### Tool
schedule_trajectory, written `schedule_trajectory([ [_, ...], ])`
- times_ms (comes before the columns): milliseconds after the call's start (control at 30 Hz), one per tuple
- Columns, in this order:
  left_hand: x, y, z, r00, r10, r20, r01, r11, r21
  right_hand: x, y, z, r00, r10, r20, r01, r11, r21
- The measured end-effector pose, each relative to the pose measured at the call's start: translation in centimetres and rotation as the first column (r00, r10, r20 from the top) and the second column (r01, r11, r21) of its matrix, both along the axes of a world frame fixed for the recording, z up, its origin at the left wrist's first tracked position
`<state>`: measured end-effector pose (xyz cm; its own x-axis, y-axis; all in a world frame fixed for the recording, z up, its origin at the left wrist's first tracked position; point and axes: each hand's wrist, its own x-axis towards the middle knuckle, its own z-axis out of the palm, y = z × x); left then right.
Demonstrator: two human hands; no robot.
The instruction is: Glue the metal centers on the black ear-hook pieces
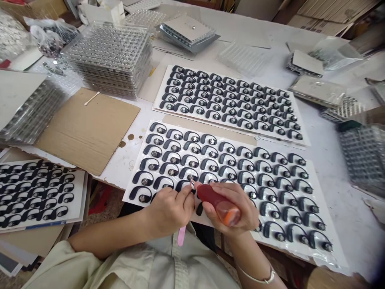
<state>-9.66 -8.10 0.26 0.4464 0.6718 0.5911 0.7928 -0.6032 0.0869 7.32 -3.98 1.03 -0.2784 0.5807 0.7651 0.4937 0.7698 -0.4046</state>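
A white board (319,188) in front of me carries rows of several black ear-hook parts with silver centres. My right hand (237,208) is closed round a small red-and-orange bottle (218,202), its tip pointing left at a part near the board's front edge. My left hand (171,206) is closed in a pinch beside that tip, holding a pink stick-like tool (181,236) that pokes out below the fist. Both hands rest over the board's near-left rows, almost touching each other.
A second white board (300,132) of the same parts lies behind the first, a third (76,200) at my lower left. Stacks of clear plastic trays (111,60) stand at the back left. A cardboard sheet (87,128) with a cotton swab (92,98) lies left.
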Motion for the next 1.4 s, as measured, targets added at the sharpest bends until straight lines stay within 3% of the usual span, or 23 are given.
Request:
schedule_trajectory([
  [600,-0.18,-0.06,-0.12,1.0,-0.012,-0.008,0.012,1.0,-0.003,0.17,-0.39,-0.24,0.997,-0.053,0.057,0.051,0.998,0.037],
  [967,-0.27,-0.04,-0.07,1.0,-0.027,0.003,0.027,1.0,-0.004,0.13,-0.24,-0.24,0.998,-0.064,-0.016,0.065,0.995,0.073],
  [1400,-0.46,0.11,0.1,0.999,-0.038,-0.006,0.038,0.999,-0.019,0.38,-0.31,-0.42,0.994,-0.092,-0.059,0.091,0.996,-0.011],
])
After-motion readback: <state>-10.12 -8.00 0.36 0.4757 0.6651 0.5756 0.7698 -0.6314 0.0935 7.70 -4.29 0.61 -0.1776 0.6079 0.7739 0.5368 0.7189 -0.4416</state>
